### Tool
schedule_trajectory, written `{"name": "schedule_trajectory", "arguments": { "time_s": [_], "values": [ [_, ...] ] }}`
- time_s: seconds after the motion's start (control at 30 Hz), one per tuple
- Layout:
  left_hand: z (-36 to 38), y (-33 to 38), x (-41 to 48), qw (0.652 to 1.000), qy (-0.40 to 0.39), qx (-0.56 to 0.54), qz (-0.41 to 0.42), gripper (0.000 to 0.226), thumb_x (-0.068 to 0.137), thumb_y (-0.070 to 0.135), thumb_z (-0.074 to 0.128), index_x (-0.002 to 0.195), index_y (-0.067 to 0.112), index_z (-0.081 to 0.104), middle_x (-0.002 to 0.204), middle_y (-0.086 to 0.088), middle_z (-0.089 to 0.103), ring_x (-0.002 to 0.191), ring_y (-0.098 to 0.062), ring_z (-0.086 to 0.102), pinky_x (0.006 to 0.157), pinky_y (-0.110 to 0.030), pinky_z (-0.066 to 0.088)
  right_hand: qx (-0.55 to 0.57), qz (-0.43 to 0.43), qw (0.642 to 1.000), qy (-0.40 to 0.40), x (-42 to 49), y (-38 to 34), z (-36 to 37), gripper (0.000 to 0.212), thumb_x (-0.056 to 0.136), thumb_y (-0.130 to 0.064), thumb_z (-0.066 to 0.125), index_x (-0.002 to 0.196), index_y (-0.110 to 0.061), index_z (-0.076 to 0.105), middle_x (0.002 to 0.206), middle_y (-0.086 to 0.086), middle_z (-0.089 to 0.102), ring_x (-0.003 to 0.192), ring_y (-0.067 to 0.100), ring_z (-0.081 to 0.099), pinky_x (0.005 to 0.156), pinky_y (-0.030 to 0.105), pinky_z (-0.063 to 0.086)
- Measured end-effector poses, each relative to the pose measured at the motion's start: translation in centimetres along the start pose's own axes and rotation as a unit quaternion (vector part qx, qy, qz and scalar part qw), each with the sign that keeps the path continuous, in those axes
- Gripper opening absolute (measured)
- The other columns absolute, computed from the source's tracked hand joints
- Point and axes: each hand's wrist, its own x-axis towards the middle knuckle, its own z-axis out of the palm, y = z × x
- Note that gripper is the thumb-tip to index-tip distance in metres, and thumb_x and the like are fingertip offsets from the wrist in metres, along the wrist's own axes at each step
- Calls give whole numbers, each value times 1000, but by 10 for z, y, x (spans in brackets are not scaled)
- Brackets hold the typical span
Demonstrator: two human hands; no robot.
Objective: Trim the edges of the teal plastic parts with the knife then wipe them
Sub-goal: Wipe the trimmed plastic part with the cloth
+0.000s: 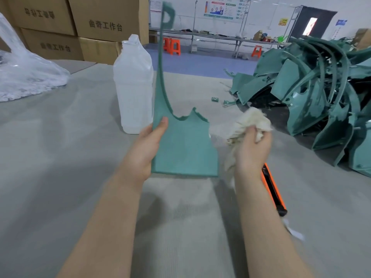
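My left hand [147, 149] grips the left edge of a teal plastic part [183, 149], thumb on its front face. The part stands upright above the table, and its long thin arm reaches up to a looped end. My right hand [253, 149] holds a wad of off-white rag [251, 121] just right of the part, apart from it. An orange and black knife [273, 189] lies on the table, partly hidden under my right wrist.
A translucent plastic bottle [133, 87] stands just behind my left hand. A heap of teal parts [313, 91] fills the right side of the grey table [60, 157]. Crumpled clear plastic wrap [26, 77] lies far left, with cardboard boxes [96, 25] behind.
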Motion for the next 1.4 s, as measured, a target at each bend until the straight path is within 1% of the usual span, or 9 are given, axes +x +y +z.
{"name": "schedule_trajectory", "arguments": {
  "time_s": [0.1, 0.2, 0.3, 0.4, 0.53, 0.67, 0.87, 1.03, 1.4],
  "values": [
    [10, -2, 2, 995, 84, 5, 50, 26, 99, 36, 46, 98, 19, 66, 91, 1, 75, 81, -14, 72, 65, -29, 58, -98, -201, 969, -107, -46, -6, 23, 19, 97, -20, 43, 104, -15, 59, 102, 6, 64, 97, 29, 58, 86, 37, 44],
    [14, -7, 2, 995, 88, -16, 43, 38, 99, 44, 43, 101, 15, 66, 92, -2, 74, 84, -16, 71, 73, -29, 56, -251, -339, 868, -262, -95, -2, 43, 59, 95, -38, 18, 133, -11, 55, 137, 10, 54, 127, 33, 45, 107, 37, 28],
    [12, 0, 0, 989, 39, -138, -40, 60, 97, 53, 39, 129, 5, 55, 120, -14, 66, 104, -24, 67, 83, -33, 55, -272, -340, 839, -326, -102, 5, 48, 65, 95, -46, 8, 150, -20, 29, 160, 0, 20, 149, 22, 6, 121, 39, -2],
    [16, 0, 0, 986, 23, -163, -12, 55, 101, 46, 32, 134, 7, 52, 127, -12, 62, 113, -24, 63, 96, -35, 49, -291, -300, 862, -287, -78, 10, 43, 49, 105, -29, 24, 152, -16, 21, 161, 3, 12, 150, 25, -1, 120, 36, -6],
    [15, -2, 2, 983, 37, -182, 6, 58, 99, 52, 33, 123, 7, 59, 116, -11, 67, 104, -25, 66, 96, -38, 50, -230, -292, 864, -340, -92, 10, 47, 48, 102, -18, 26, 149, -6, 28, 159, 12, 19, 149, 24, 4, 120, 31, -8],
    [-5, 5, 4, 965, 27, -258, -34, 64, 92, 66, 35, 95, 9, 65, 78, -9, 71, 67, -24, 70, 69, -37, 59, -147, -346, 828, -415, -110, 12, 48, 42, 98, -14, 39, 138, -6, 50, 149, 9, 42, 144, 22, 28, 121, 36, 11],
    [3, -6, 7, 971, 24, -235, 38, 51, 101, 47, 28, 123, 11, 58, 111, -8, 71, 100, -23, 69, 72, -39, 59, -155, -201, 920, -298, -54, 19, 30, 35, 100, 0, 40, 132, 0, 54, 146, 12, 46, 139, 21, 37, 113, 18, 19],
    [5, -8, 11, 971, 115, -182, 106, 36, 101, 37, 40, 125, 15, 57, 113, -1, 71, 99, -16, 69, 78, -35, 59, -76, -50, 977, -191, -33, 11, 21, 20, 99, -13, 48, 92, -17, 66, 80, -13, 62, 73, 0, 54, 65, 13, 39],
    [12, -6, 5, 967, 80, -216, 111, 36, 103, 35, 36, 127, 15, 54, 121, -4, 67, 106, -20, 66, 85, -40, 57, -25, -142, 982, -119, -47, -11, 16, 7, 90, -17, 66, 96, -20, 62, 107, 1, 62, 98, 11, 57, 93, 32, 45]
  ]
}}
